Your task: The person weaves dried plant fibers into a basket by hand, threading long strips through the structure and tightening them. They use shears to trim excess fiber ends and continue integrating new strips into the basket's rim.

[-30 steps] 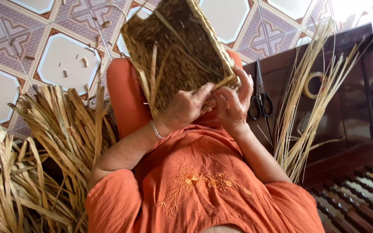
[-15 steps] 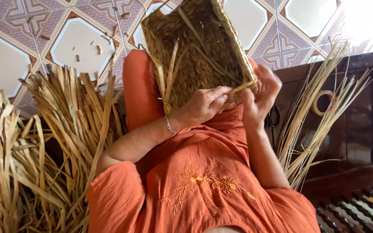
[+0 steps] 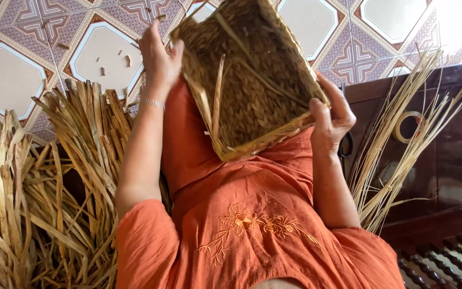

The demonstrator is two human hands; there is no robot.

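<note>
The left hand, a thin bracelet at its wrist, is closed over the far rim of a woven basket, fingers curled onto the edge. The right hand clasps the near corner on the opposite side, thumb on the rim and fingers wrapped behind. Between them the basket is held up off the lap, tilted so that its open inside faces the person, just above the orange embroidered dress.

To my eye the work in hand is holding and turning the piece by its rim. It looks best done with both grips kept on the stiff plaited border rather than the softer woven wall, and on opposite sides as they are now, so the shape does not twist. A loose strand stands up inside the basket, near the corner closest to the body. I would keep it clear of the fingers so it neither snaps nor pulls the weave.

Around the person, heaps of broad dried leaves lie piled on the left. On the right, a sheaf of thin pale reeds leans over a dark wooden desk, where a roll of tape rests. What look like dark scissor handles peep out just behind the right wrist. Underfoot is a tiled floor patterned in cream, pink and purple, with a few small scraps scattered on it.
</note>
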